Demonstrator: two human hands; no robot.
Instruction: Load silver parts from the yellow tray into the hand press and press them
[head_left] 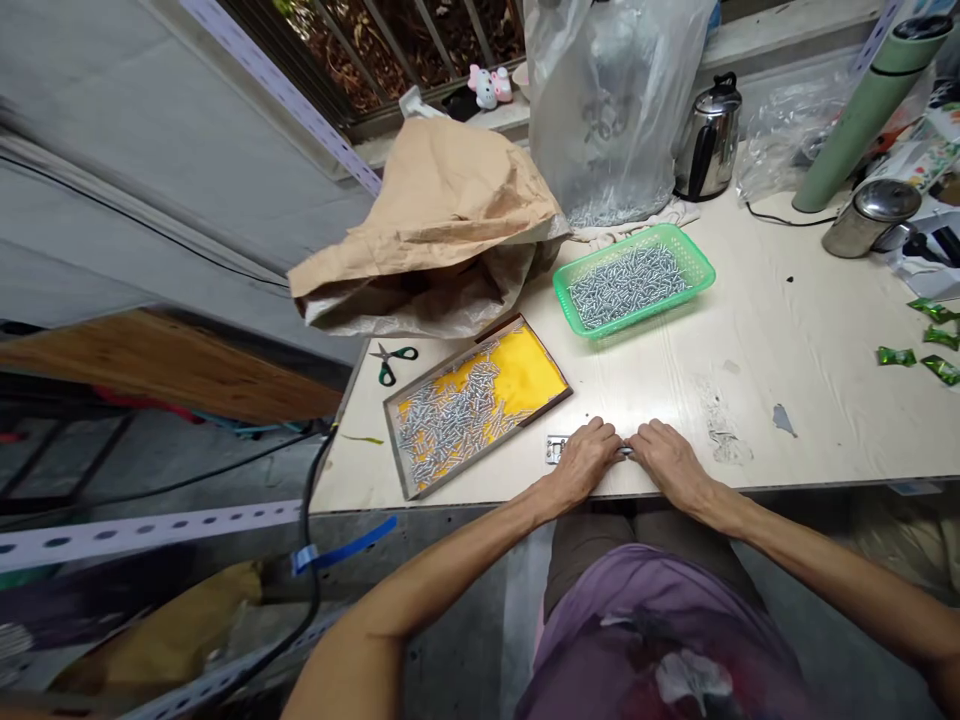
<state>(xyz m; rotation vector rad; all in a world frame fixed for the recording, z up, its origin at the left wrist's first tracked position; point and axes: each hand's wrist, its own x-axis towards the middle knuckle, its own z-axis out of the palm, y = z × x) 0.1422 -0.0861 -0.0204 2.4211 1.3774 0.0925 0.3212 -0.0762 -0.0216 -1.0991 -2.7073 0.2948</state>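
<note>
Near the table's front edge, my left hand (590,457) is closed over a small metal fixture (556,449), whose left end shows beside it. My right hand (667,455) is closed just to the right, its fingertips close to a short metal rod (624,451) that shows between the hands. The fingers of both hands hide most of what they grip. Up and left lies a shallow tray (529,370) with a yellow lining and many small metal screws or pins. Behind the hands stands a green basket (694,262) full of similar metal pieces.
Green-handled scissors (387,372) lie left of the tray. A large brown paper bag (450,200) and a clear plastic bag (607,110) stand at the back. Farther right are a metal kettle (709,140), a green flask (862,125), a steel cup (870,220) and green wrapped sweets (897,356).
</note>
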